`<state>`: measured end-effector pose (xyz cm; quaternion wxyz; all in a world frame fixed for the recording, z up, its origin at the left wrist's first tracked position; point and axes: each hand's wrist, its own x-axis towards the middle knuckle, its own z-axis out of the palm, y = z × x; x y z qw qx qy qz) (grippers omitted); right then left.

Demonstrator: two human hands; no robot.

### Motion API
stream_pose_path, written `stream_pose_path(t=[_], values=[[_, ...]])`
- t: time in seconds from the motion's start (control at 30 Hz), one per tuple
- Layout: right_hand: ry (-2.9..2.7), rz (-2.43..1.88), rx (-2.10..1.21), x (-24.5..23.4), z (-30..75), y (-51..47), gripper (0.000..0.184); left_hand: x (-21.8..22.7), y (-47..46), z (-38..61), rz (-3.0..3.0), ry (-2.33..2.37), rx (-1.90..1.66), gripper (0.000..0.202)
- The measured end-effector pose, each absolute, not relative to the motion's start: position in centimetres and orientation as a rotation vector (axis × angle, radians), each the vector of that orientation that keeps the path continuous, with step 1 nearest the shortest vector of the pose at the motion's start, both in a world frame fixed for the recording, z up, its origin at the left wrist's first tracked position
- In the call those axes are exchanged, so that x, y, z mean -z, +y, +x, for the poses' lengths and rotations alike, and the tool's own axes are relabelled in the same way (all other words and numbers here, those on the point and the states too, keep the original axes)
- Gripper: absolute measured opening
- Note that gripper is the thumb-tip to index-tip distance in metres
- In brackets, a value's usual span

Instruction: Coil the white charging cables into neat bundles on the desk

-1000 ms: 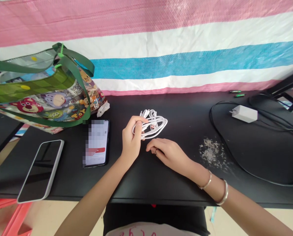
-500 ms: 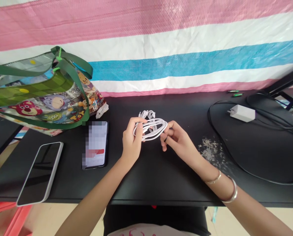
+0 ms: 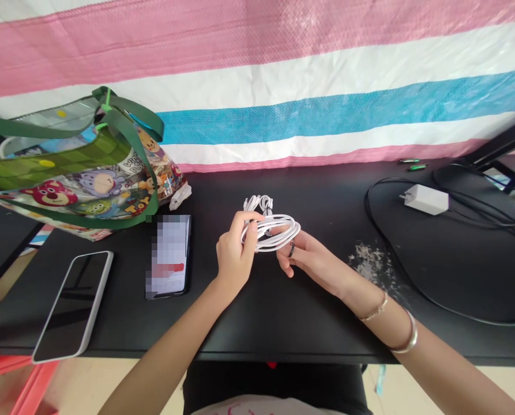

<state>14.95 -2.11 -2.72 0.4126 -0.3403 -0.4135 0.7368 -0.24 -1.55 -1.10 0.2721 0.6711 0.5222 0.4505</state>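
Observation:
A coiled white cable is held just over the black table. My left hand pinches the coil's left end between thumb and fingers. At its right end, my right hand grips the coil, with some fingers running under the loops and partly hidden by them. A dark ring shows on one finger. Just behind the held coil lies a second bundle of white cable with a dark tie around it; its near part is covered by my left hand and the coil.
To the left are a lit phone, a dark-screened phone and a cartoon-print bag. Right are a white charger plug, a black cable and pale scraps. A striped sheet hangs behind the table.
The coil has shifted slightly right and toward me, and flattened. My right hand's fingers have moved from the coil's right tip to underneath its loops.

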Motion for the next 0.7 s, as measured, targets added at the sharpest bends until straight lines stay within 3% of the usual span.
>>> stream_pose_path(t=[0.23,0.5,0.7], values=[[-1.210,-0.820,-1.879,2.2,14.6,-2.6,0.041,1.1,-1.6,-0.3,1.894,1.434,-1.188,0.020],[-1.148,-0.987,-1.676,1.6,14.2,-3.0,0.042,1.1,-1.6,-0.3,1.858,1.378,-1.127,0.018],[-1.180,-1.034,-1.609,1.5,14.3,-2.8,0.038,1.2,-1.4,-0.3,1.746,1.311,-0.993,0.029]])
